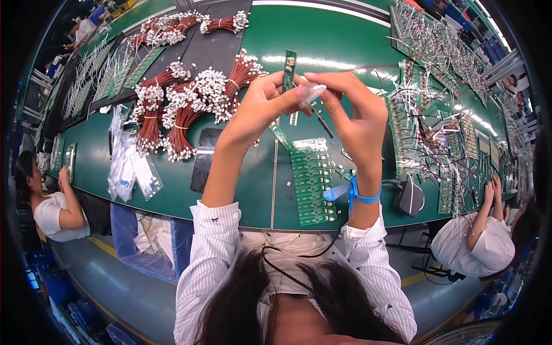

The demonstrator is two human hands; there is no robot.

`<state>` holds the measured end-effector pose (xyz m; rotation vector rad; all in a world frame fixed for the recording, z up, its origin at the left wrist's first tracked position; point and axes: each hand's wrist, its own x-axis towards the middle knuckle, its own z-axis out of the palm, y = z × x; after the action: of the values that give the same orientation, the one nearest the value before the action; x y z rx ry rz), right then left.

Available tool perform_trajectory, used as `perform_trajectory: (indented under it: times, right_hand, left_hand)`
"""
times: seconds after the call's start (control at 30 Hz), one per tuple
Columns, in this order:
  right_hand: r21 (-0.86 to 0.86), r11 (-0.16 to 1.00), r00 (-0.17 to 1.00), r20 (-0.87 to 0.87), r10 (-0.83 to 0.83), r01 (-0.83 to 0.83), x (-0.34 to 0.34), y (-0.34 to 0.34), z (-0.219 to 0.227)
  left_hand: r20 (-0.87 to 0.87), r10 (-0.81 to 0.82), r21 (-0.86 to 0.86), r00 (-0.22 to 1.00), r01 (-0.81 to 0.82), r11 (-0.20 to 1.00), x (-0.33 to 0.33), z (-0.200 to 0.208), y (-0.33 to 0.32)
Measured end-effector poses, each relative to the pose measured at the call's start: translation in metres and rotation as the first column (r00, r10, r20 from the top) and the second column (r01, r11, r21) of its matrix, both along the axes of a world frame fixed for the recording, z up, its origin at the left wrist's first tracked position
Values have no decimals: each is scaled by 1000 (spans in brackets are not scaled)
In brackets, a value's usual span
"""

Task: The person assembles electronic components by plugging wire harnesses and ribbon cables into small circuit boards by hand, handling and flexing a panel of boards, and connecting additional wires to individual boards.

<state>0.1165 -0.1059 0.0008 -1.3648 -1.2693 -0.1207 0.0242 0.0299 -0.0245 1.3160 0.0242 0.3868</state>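
Above the middle of the bench, my left hand (260, 109) is closed around a narrow green circuit board (289, 69), which stands up nearly vertical from its fingers. My right hand (357, 118) meets it fingertip to fingertip. Its thumb and forefinger pinch a small white piece (316, 91), too blurred to name exactly. A blue wrist strap (368, 199) circles my right wrist. Below the hands lies a panel of joined green circuit boards (312, 192) with small white parts along it. A loose narrow board (280, 137) rests at its upper left corner.
Bundles of red wires with white connectors (183, 118) lie left, near clear plastic bags (129, 167) and a black pad (206, 164). Wired circuit boards (411, 138) crowd the right side beside a dark box (409, 196). Co-workers (60, 215) sit at both sides. A blue bin (144, 241) stands below the bench.
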Motion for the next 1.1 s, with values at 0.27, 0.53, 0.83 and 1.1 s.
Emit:
perform_trajectory:
  times: [0.27,0.53,0.83,1.1]
  right_hand:
    - [28,983,979,-86,184,-182,-4,-10,11]
    - [-13,962,958,-85,272,-274,6,-18,11]
    - [142,975,900,-381,213,-171,3,-23,13]
    - [103,983,853,-489,185,-154,-1,-21,12]
  left_hand:
    - [-56,-61,70,997,65,995,-1,-2,1]
    - [-100,-76,139,992,90,986,-2,3,-8]
    - [128,73,-47,989,-67,997,-9,15,-9]
    - [282,295,-56,913,-292,955,-12,24,-24]
